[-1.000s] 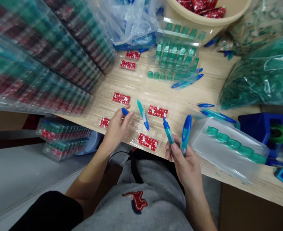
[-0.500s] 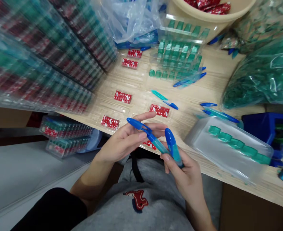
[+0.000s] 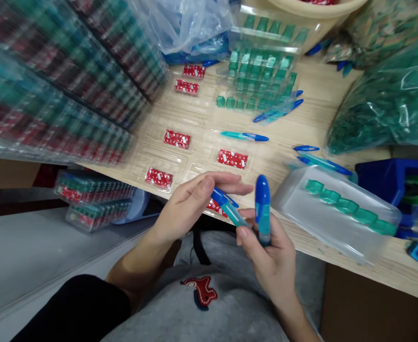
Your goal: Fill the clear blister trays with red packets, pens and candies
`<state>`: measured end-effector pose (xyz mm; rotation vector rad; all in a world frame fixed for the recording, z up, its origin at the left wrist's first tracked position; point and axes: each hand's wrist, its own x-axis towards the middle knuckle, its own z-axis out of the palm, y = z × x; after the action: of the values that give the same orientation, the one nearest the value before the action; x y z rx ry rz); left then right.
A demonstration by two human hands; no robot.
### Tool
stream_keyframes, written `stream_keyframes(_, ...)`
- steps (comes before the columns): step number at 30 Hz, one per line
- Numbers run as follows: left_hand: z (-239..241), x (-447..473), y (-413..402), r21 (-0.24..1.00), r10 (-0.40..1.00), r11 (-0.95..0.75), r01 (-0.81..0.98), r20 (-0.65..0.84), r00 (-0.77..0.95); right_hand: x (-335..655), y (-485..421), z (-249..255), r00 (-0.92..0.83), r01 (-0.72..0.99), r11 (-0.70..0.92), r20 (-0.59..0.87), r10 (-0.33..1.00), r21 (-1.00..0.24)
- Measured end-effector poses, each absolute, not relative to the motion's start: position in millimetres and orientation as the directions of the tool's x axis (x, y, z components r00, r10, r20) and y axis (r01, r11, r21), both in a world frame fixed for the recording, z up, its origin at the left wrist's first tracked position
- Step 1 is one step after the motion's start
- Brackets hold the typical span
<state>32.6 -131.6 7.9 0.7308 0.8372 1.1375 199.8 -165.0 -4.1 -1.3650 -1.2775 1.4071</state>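
Observation:
My right hand (image 3: 269, 259) is closed round two blue-capped teal pens (image 3: 263, 209), one upright and one slanting left. My left hand (image 3: 190, 204) pinches the blue cap end of the slanted pen (image 3: 226, 206) with thumb and fingers over it. Both hands hover at the near edge of the wooden table (image 3: 301, 128). Another teal and blue pen (image 3: 244, 137) lies flat on the table beyond them. Red patterned packets (image 3: 233, 158) sit in clear blister trays around the hands.
Stacks of filled clear trays (image 3: 52, 95) rise on the left. A clear tray of green pieces (image 3: 262, 78) stands at the back. A clear box with green pieces (image 3: 337, 213) lies at right, beside loose pens (image 3: 319, 161), a blue tape dispenser (image 3: 401, 185) and bags of green parts (image 3: 383, 109).
My left hand let a pen go onto the table, came back to my right hand and took hold of the cap end of the slanted pen. The camera tilted slightly.

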Motion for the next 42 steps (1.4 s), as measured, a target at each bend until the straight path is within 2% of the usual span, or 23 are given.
stream_keyframes(3,11,30,-132,0.901,0.943,0.285,-0.328,-0.201,0.267,204,-166,-3,-0.08,0.141,-0.136,-0.149,0.986,-0.981)
stream_keyframes(7,18,28,-133,0.921,0.895,0.351,-0.168,-0.277,0.349,211,-166,2,-0.091,0.208,-0.131,-0.152,0.984,-0.969)
stream_keyframes(13,23,30,-137,0.926,0.891,0.344,-0.154,-0.27,0.366,211,-168,8,-0.083,0.203,-0.169,-0.189,0.978,-0.964)
stream_keyframes(17,18,26,-139,0.933,0.881,0.334,-0.137,-0.257,0.396,214,-167,10,-0.112,0.155,-0.253,-0.272,0.956,-0.955)
stream_keyframes(22,2,21,-142,0.937,0.822,0.309,-0.162,-0.177,0.54,221,-163,8,-0.226,0.012,-0.406,-0.398,0.889,-0.914)
stream_keyframes(24,-3,22,-142,0.936,0.82,0.285,-0.204,-0.127,0.559,220,-161,5,-0.287,-0.096,-0.516,-0.473,0.833,-0.851)
stream_keyframes(27,-6,24,-143,0.922,0.849,0.294,-0.251,-0.132,0.511,212,-159,-1,-0.388,-0.234,-0.66,-0.554,0.737,-0.714)
stream_keyframes(29,-4,22,-144,0.909,0.896,0.28,-0.31,-0.132,0.425,207,-157,-2,-0.427,-0.291,-0.676,-0.541,0.725,-0.676)
stream_keyframes(31,0,18,-146,0.914,0.945,0.203,-0.352,-0.089,0.315,204,-156,1,-0.416,-0.329,-0.645,-0.507,0.755,-0.69)
stream_keyframes(34,9,12,-148,0.965,0.983,0.083,-0.247,-0.039,0.178,204,-155,9,-0.345,-0.281,-0.56,-0.462,0.817,-0.78)
stream_keyframes(38,17,12,-146,0.989,0.995,0.08,-0.122,-0.072,0.068,208,-159,15,-0.195,0.008,-0.321,-0.316,0.928,-0.947)
stream_keyframes(40,16,13,-144,0.984,0.988,0.143,-0.107,-0.136,0.067,210,-163,12,-0.156,0.18,-0.142,-0.171,0.973,-0.973)
stream_keyframes(42,12,12,-143,0.963,0.966,0.247,-0.108,-0.236,0.108,213,-167,4,-0.209,0.299,0.059,-0.005,0.978,-0.952)
